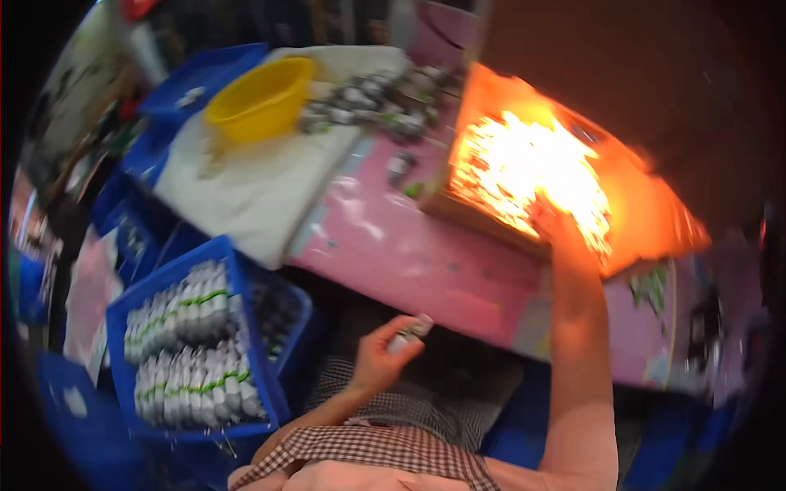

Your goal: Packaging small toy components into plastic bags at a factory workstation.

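Observation:
My left hand (379, 360) is closed around a small pale grey-white piece (409, 334) with a dark greenish part, just off the table's near edge. The exact kind of this piece is too blurred to tell. My right arm stretches forward to a box (485, 214) lit bright orange inside. Over its near wall, my right hand (553, 222) reaches into a glaring heap (532, 164). That glare washes out the heap's contents and my fingertips, so any hold there is hidden.
At left, a blue crate (232, 307) holds rows of small grey-white pieces with green bands. A yellow basin (262, 98) sits on white cloth (246, 196), beside a loose pile of similar pieces (377, 102). Pink sheeting (409, 254) covers the table.

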`<act>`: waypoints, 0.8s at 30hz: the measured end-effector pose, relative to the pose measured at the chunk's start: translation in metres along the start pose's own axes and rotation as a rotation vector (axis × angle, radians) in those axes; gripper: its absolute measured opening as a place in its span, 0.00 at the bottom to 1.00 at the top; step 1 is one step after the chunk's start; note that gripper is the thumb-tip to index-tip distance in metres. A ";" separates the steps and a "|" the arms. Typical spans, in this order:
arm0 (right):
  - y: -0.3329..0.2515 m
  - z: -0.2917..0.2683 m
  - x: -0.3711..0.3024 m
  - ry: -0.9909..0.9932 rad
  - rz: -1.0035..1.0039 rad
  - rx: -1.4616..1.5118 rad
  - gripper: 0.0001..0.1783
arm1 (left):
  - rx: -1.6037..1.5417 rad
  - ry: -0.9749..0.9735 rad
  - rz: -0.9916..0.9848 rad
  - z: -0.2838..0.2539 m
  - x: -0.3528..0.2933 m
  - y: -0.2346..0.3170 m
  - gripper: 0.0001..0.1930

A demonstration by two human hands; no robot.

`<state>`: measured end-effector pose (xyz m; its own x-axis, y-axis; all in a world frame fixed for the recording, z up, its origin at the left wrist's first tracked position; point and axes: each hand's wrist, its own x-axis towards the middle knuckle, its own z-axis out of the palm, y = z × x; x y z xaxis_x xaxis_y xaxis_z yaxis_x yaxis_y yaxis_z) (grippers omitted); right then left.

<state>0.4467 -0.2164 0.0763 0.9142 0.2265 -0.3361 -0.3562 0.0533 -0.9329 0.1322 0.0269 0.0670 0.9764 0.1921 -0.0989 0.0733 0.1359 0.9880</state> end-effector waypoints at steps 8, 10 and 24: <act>-0.001 -0.071 0.073 0.191 -0.346 -0.289 0.12 | -0.097 -0.231 -0.148 0.028 -0.014 -0.002 0.24; 0.011 -0.104 0.107 0.363 -0.724 -0.644 0.13 | -0.138 -0.177 -0.209 0.033 -0.025 0.003 0.24; 0.082 0.024 -0.257 -0.291 0.329 0.367 0.17 | 0.053 -0.179 -0.260 0.053 -0.012 -0.012 0.17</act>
<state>0.1776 -0.2469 0.0897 0.6714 0.5439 -0.5034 -0.7044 0.2574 -0.6615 0.1300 -0.0284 0.0627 0.9436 -0.0174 -0.3307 0.3307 0.1058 0.9378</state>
